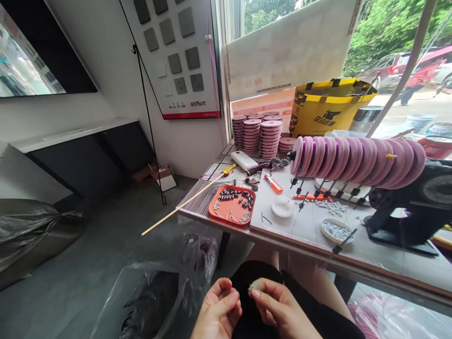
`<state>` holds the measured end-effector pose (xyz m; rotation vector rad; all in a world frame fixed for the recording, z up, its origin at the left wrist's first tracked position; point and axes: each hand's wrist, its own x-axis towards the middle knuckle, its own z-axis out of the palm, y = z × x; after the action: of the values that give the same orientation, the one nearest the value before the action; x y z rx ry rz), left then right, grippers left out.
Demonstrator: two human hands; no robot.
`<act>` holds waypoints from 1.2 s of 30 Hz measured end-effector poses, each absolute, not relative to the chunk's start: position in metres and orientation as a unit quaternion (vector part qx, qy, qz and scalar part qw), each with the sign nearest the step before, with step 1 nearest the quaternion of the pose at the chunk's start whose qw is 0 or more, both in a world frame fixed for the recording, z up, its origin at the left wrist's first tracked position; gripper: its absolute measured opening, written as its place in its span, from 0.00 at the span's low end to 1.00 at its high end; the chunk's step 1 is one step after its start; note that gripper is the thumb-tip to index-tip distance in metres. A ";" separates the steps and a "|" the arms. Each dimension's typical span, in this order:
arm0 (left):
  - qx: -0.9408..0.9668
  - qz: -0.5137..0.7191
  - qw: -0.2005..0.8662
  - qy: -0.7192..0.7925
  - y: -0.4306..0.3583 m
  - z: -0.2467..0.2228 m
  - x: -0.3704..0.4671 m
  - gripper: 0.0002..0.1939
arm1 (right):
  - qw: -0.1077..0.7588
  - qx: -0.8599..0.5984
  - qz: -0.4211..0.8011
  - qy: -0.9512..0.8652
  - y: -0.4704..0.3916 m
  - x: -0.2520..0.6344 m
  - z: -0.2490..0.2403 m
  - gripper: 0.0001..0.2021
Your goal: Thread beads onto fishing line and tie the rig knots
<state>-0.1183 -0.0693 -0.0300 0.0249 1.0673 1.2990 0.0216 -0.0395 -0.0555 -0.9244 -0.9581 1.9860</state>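
Note:
Both hands are held low over my lap, in front of the table edge. My left hand (219, 308) is closed, its thumb against the curled fingers; whatever it holds, if anything, is too small to make out. Beside it, a little apart, my right hand (278, 306) pinches thumb to forefinger, and no clear object shows there either. A pale wrap (258, 284) covers that forefinger's tip. The closest things on the table are an orange tray (226, 216) of small black and metal parts and a white dish (323, 230) of small grey pellets.
Pink spools (353, 157) line a rod on a black stand (395, 230); weighted lines hang from them. More spools (270, 139) are stacked behind, near a yellow bag (319, 110). A thin stick (169, 214) overhangs the table's left edge. Plastic bags (155, 282) lie on the floor.

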 end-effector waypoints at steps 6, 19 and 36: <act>0.024 0.558 0.684 0.470 -0.070 -0.030 -0.112 0.20 | 0.377 -0.361 0.765 -0.376 -0.040 0.021 -0.054 0.23; 0.281 0.536 0.626 0.491 -0.054 -0.007 -0.123 0.19 | 0.358 -0.376 0.735 -0.435 -0.038 0.022 -0.041 0.25; 0.372 0.484 0.595 0.522 -0.038 0.005 -0.113 0.10 | 0.420 -0.384 0.673 -0.472 -0.036 0.028 -0.047 0.21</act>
<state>-0.1129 -0.0379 0.0052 0.8646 1.2122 1.1245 0.0282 -0.0358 -0.0466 -0.9631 -1.1830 1.6880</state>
